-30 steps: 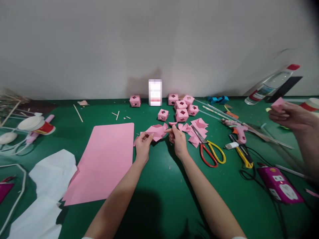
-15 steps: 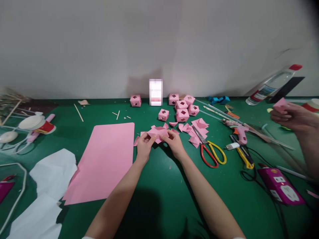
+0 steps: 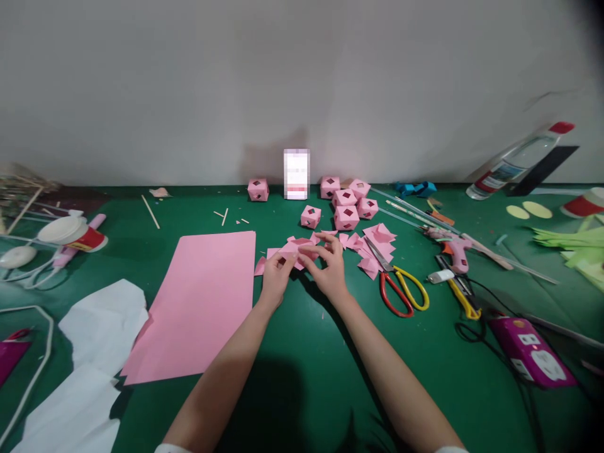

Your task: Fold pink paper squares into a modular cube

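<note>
Both my hands work on one folded pink paper piece (image 3: 298, 250) on the green table (image 3: 302, 352). My left hand (image 3: 276, 277) pinches its left side. My right hand (image 3: 328, 267) holds its right side, fingers curled over the top. Several finished pink paper cubes (image 3: 346, 207) with diamond holes stand just behind, and one more pink cube (image 3: 257, 189) sits apart near the wall. Loose pink paper pieces (image 3: 375, 248) lie to the right of my hands. A large pink sheet (image 3: 202, 302) lies flat to the left.
Red and yellow scissors (image 3: 401, 286) lie right of my hands, then a pink glue gun (image 3: 450, 248), a purple power strip (image 3: 531, 352) and a tilted bottle (image 3: 516, 160). Green paper strips (image 3: 573, 248) lie far right. White paper (image 3: 99, 321) and a tape roll (image 3: 70, 233) lie left.
My right hand moved left from the loose pieces onto the folded piece and now curls over it. The other person's hand with a pink piece at the far right has left the view.
</note>
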Demonstrator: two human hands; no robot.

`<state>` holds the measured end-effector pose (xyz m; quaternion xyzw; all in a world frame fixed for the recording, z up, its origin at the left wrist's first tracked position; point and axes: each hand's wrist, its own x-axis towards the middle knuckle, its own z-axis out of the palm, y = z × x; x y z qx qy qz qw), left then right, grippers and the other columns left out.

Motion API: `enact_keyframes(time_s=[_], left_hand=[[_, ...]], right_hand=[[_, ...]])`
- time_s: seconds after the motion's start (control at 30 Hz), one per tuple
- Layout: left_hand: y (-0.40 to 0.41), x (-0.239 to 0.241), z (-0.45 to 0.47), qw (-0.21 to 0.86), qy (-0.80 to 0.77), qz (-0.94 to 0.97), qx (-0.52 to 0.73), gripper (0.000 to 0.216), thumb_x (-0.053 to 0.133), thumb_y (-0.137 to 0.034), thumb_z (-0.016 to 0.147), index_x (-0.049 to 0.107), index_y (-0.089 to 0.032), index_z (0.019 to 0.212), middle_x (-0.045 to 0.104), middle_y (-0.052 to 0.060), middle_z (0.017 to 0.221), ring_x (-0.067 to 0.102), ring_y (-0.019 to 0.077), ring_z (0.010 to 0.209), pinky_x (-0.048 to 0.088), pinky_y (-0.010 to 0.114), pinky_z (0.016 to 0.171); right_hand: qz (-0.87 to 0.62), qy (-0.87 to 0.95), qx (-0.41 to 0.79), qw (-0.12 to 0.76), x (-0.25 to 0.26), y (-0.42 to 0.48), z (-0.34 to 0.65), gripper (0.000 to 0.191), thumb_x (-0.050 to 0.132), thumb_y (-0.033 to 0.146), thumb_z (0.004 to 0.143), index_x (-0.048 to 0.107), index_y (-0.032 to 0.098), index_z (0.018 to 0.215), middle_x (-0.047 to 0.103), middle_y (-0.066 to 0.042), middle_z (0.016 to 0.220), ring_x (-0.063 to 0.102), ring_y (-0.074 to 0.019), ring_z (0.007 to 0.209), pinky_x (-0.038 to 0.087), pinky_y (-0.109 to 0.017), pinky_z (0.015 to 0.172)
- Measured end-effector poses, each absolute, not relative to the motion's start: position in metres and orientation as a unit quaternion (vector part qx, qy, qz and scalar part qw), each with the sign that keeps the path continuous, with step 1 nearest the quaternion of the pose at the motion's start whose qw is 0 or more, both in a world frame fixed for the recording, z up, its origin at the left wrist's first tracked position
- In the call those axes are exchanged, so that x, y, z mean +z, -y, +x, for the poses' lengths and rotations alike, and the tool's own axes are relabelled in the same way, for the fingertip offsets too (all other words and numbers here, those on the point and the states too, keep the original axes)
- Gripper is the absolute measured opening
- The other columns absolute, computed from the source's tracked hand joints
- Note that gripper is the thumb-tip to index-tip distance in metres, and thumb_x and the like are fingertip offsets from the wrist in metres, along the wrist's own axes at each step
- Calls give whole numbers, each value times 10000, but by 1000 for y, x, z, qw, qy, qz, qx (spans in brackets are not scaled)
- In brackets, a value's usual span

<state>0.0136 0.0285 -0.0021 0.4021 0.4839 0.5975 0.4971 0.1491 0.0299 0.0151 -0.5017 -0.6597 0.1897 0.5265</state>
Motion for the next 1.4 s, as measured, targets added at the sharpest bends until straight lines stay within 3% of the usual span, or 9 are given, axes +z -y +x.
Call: enact_keyframes(time_s=[0.17,0.33,0.7,0.9,1.13,1.4], left_hand=[[-27,-3,12,502,-473,416,594,214,677,-375,797,696,-163,777,673,19,766,602,153,733,470,273,715],[-24,2,14,493,-478,446,574,249,705,-395,778,703,-161,862,678,32,803,606,157,726,473,274,693],[-24,4,16,461,-492,439,594,255,721,-397,780,646,-168,861,639,16,828,590,125,714,489,232,656],[-25,2,15,471,-476,459,584,244,718,-401,795,656,-172,852,638,16,829,589,124,688,499,241,649],[-25,-2,14,474,-476,477,566,237,713,-383,803,678,-171,903,663,30,864,606,128,695,495,245,651],[-24,1,16,467,-487,504,539,190,705,-336,788,675,-163,861,669,43,858,617,152,751,486,245,655]], right_hand=[[-518,676,142,505,10,-31,150,134,713,362,839,773,305,946,521,-80,1295,453,-278,1255,437,-465,991],[-502,682,117,519,9,-32,153,99,699,331,850,775,287,895,535,-82,1280,457,-277,1246,416,-477,1016],[-504,672,135,526,10,-32,156,107,675,299,841,714,215,787,549,-104,1219,495,-277,1207,467,-447,947],[-504,669,143,527,9,-32,154,106,693,319,845,752,255,907,549,-94,1256,475,-272,1234,455,-448,972],[-514,657,147,532,6,-36,157,100,714,319,833,764,256,774,563,-83,1216,486,-277,1204,446,-464,975],[-519,669,135,514,11,-31,151,115,707,362,844,778,295,905,506,-77,1339,427,-289,1297,412,-487,1030]])
